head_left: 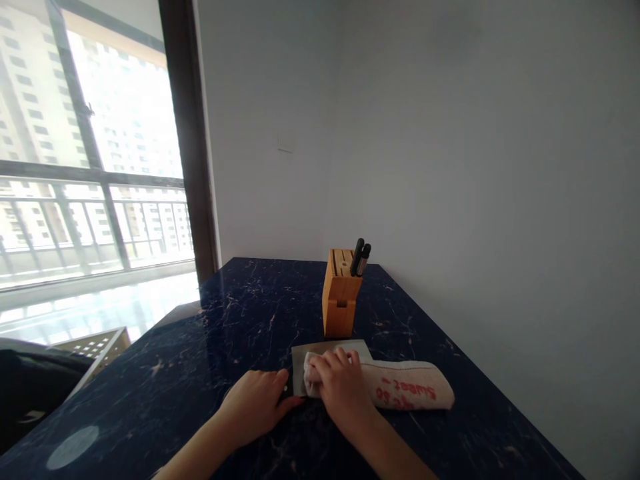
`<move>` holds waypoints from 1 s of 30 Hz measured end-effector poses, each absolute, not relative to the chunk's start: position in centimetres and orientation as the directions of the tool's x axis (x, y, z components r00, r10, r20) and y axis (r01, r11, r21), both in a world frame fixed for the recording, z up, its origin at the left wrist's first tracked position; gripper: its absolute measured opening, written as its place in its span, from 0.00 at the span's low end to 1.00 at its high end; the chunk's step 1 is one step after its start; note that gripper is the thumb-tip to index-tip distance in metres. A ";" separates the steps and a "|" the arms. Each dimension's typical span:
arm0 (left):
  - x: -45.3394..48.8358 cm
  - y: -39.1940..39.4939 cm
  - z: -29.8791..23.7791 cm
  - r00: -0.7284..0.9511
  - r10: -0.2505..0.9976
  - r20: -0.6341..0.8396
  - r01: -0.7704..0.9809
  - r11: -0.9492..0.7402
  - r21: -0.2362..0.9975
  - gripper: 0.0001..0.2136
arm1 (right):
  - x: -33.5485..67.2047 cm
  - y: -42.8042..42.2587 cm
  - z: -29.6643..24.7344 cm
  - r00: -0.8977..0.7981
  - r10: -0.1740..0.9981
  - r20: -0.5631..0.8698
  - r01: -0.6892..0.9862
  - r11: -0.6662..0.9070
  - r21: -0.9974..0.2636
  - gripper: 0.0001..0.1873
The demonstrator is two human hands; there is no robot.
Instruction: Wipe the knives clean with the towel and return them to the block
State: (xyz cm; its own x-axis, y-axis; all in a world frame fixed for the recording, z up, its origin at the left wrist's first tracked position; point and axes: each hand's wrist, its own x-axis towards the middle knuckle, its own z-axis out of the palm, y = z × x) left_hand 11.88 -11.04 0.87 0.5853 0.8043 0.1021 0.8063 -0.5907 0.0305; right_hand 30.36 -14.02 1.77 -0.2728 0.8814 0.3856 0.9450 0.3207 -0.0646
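My left hand [260,403] is closed around the dark handle of a cleaver, whose broad grey blade [299,363] points to the right. Bunched in my right hand [343,387] is one end of a white cloth [407,383] with red lettering, pressed against the blade. The rest of the cloth trails off to the right over the tabletop. Just behind the blade stands a wooden knife block [340,300]. Two dark handles [359,257] stick out of its right side. Most of the cleaver's handle is hidden under my left fingers.
The dark blue marbled table [250,300] reaches back to the grey walls. A pale round spot [73,447] shows at its near left. Beyond the left edge are a chair-like frame [103,347] with dark fabric, and a large window [100,133].
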 end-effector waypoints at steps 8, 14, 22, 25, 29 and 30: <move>12.0 -11.3 1.2 0.605 0.791 0.097 0.793 -0.608 0.014 0.22 | 31.0 -14.0 1.9 -0.124 0.925 0.360 0.987 0.153 -0.053 0.11; 12.0 -11.4 1.1 0.601 0.794 0.093 0.796 -0.605 0.017 0.20 | 29.6 -15.0 2.1 -0.343 0.856 0.386 0.896 0.422 -0.139 0.19; 12.0 -11.4 0.9 0.592 0.800 0.096 0.800 -0.598 0.050 0.22 | 32.1 -13.2 1.5 -0.118 0.904 0.410 0.987 0.153 -0.054 0.17; 11.9 -11.3 0.9 0.598 0.796 0.097 0.796 -0.604 0.043 0.22 | 32.5 -13.0 1.8 -0.077 0.911 0.406 0.996 0.087 -0.006 0.13; 12.0 -11.3 1.1 0.592 0.802 0.081 0.801 -0.597 0.046 0.22 | 33.1 -12.7 2.0 -0.001 0.906 0.423 1.000 -0.012 0.029 0.12; 12.0 -11.3 1.2 0.589 0.804 0.078 0.803 -0.593 0.050 0.21 | 33.1 -12.7 1.9 -0.001 0.906 0.423 1.000 -0.011 0.026 0.13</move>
